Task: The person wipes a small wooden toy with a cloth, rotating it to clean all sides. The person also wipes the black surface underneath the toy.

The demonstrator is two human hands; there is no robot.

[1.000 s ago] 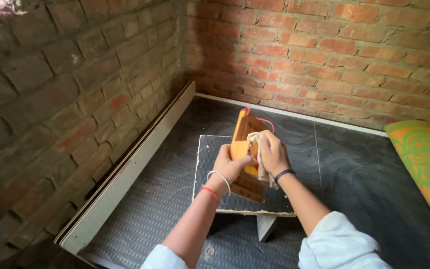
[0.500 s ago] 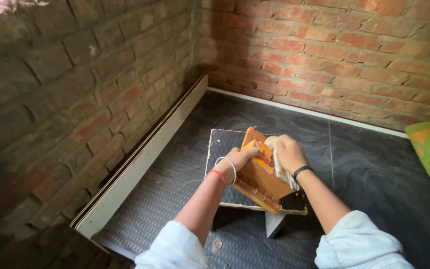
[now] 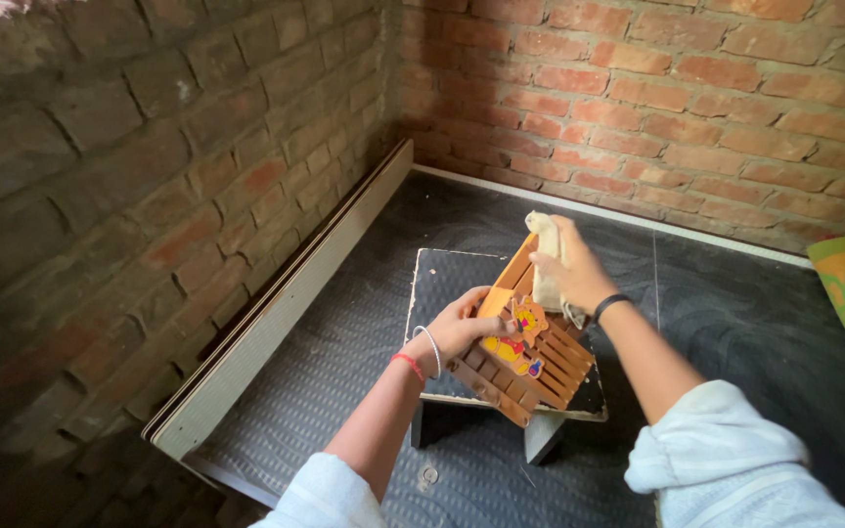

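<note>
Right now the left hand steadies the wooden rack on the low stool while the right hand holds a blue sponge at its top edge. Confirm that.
Not quite: the head view shows the right hand holding a pale cloth, not a blue sponge. The left hand does steady the wooden rack on the low stool.

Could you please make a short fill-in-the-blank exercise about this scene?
1. The right hand presses a pale ___ on the rack.
2. The left hand grips the wooden rack, which rests on a small ___.
3. Both walls are made of ___.
4. On the right wrist sits a ___ band.

Missing words: cloth; stool; brick; black
</note>
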